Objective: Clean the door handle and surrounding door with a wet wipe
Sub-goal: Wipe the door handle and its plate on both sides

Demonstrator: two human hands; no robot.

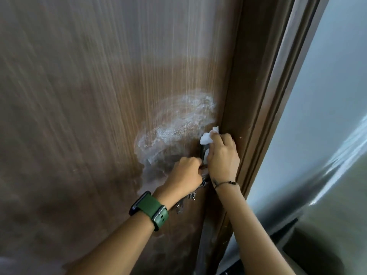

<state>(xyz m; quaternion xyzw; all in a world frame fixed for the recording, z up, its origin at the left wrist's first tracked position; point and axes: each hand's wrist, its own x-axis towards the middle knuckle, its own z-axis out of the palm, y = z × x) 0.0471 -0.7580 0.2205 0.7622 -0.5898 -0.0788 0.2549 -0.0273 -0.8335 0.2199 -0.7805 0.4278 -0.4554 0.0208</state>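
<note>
Fingers (216,138) of our right hand (222,155) are pinching the soft, limp wet wipe (208,135) against the door (99,96) | left hand (184,175) is gripping the door handle (203,153) | we are judging bunched wipe handles best

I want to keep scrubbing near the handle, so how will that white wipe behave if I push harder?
The wipe looks crumpled and soft in the right hand, so it will probably bunch rather than stay flat. The wet smears on the door suggest it may slide easily.

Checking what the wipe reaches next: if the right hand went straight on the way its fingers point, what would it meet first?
The right hand points up along the door's edge; the wet wipe leads, probably meeting the door frame, though depth is unclear.
</note>
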